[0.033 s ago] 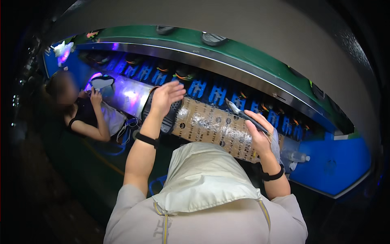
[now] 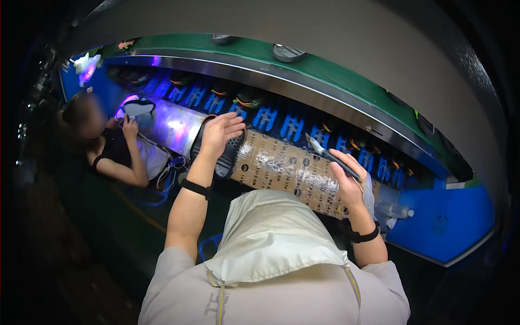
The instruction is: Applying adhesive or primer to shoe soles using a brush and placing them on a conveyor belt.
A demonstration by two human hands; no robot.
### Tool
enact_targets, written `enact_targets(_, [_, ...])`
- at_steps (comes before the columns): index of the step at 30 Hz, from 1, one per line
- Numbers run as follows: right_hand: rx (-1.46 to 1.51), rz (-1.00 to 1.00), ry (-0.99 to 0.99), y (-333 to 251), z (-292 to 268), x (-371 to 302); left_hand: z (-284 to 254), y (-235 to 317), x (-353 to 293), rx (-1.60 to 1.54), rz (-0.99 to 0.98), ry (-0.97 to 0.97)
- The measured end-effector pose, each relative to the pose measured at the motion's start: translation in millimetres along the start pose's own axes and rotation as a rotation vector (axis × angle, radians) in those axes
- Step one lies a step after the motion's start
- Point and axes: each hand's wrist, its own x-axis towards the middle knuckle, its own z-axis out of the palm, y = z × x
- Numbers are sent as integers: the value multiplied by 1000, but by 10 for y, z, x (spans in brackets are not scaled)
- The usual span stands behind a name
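Note:
My left hand (image 2: pixel 218 136) is held over a black, perforated piece (image 2: pixel 227 158) that looks like a shoe sole. Its fingers stretch out and lie side by side, and nothing shows in them. Whether the palm touches the black piece is hard to tell. In my right hand (image 2: pixel 349 179) is a dark-handled tool (image 2: pixel 338 160) with a grey metal tip, perhaps nippers; its tip points away from me toward the blue holders. Part of its handle is hidden by my fingers. Beneath the tool runs a bench top (image 2: pixel 281 170) covered in brown printed packing material under shiny film.
Behind the bench stands a row of blue holders (image 2: pixel 264 119). A metal rail edges a green belt (image 2: pixel 244 46) carrying dark soles. At left another person (image 2: pixel 116 149) holds a shoe (image 2: pixel 140 108). Clear bottles (image 2: pixel 398 210) lie at the right by a blue panel (image 2: pixel 441 222).

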Motion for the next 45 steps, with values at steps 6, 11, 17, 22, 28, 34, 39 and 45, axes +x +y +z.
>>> enact_targets(6, [-26, 220, 67, 296, 15, -10, -893, 780, 372, 339, 435, 254])
enact_targets(11, [-102, 253, 119, 356, 112, 117, -1181, 2079, 1021, 1283, 852, 631])
enact_targets(17, [-250, 390, 175, 407, 241, 181, -2371, 2791, 2254, 1892, 360, 556])
enact_targets(22, [-509, 299, 211, 1169, 221, -203, -3241, 2980, 2682, 1894, -43, 609])
enact_targets(28, [-475, 415, 127, 1174, 454, 24, -3883, 2934, 2807, 1853, -215, 657])
enact_targets(34, [-437, 379, 44, 1331, 470, 142, -3666, 3009, 2849, 1841, -140, 647])
enact_targets(39, [-325, 318, -41, 1441, 448, 153, -2862, 2924, 2682, 1790, 72, 568])
enact_targets(45, [-111, 331, -75, 819, 509, 374, -1703, 2580, 2362, 1587, 369, 483])
